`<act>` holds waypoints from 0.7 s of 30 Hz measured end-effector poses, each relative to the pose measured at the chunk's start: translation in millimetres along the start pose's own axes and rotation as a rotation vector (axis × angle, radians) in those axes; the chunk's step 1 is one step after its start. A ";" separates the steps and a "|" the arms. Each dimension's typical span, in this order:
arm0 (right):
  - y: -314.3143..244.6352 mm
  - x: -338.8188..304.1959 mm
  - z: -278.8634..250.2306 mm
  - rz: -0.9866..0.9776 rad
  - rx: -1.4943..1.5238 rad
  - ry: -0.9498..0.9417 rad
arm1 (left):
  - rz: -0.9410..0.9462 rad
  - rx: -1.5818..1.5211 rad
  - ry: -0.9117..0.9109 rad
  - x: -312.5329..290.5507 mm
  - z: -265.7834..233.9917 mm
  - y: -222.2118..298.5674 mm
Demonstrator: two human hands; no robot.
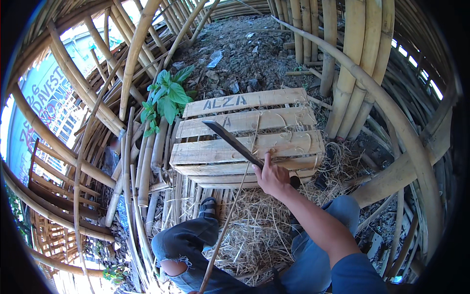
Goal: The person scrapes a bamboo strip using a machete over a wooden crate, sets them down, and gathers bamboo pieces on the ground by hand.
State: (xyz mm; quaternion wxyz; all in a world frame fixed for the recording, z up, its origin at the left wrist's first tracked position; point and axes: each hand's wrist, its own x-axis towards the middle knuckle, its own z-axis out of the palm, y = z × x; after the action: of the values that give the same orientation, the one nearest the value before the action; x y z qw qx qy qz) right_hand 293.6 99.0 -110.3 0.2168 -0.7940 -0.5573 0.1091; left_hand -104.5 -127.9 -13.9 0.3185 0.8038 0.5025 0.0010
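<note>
My right hand [272, 175] is closed around the handle of a machete, its index finger stretched out. The dark blade [230, 140] points up and left, above a slatted wooden crate [205, 152]. A long thin bamboo strip [230, 215] slants up from the lower edge, passes by the blade near my hand and ends over the crate. Its lower end runs out of the picture; my left hand does not show clearly there. Thin curled shavings [279, 117] lie on the crate's slats. Most of the machete's handle is hidden by my fingers.
My bent knees [171, 264] flank straw and shavings [254, 230] in front of the crate. A green leafy plant [169, 95] grows at its far left corner. Bamboo poles [362, 63] stand at right, with a curved pole [387, 105] before them. Cut bamboo [147, 166] lies left.
</note>
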 end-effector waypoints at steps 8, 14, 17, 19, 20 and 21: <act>-6.4 -0.7 1.1 -0.001 0.004 0.029 | -0.467 -0.474 -0.053 -69.3 -27.7 18.2; -4.0 0.7 -3.1 0.080 -0.022 -0.017 | -0.525 -0.583 0.291 -110.8 -77.7 68.6; -9.6 3.4 -9.9 0.090 -0.030 -0.009 | -0.691 -0.219 0.028 -209.1 -82.7 -57.0; -11.9 2.5 -11.3 0.103 -0.008 -0.015 | -0.890 -0.092 0.054 -228.9 -82.1 -96.1; -12.5 0.9 -11.5 0.118 0.052 0.008 | -0.968 -0.040 0.065 -232.5 -78.4 -115.3; -11.1 -1.1 -13.7 0.139 0.109 0.032 | -1.021 0.001 0.073 -231.5 -73.3 -133.2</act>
State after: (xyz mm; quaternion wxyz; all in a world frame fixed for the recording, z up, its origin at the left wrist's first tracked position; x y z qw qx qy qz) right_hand 289.5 98.1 -93.2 0.2604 -0.8195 -0.4906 0.1411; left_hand -350.1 -238.7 50.0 0.2604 0.4555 0.8418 -0.1267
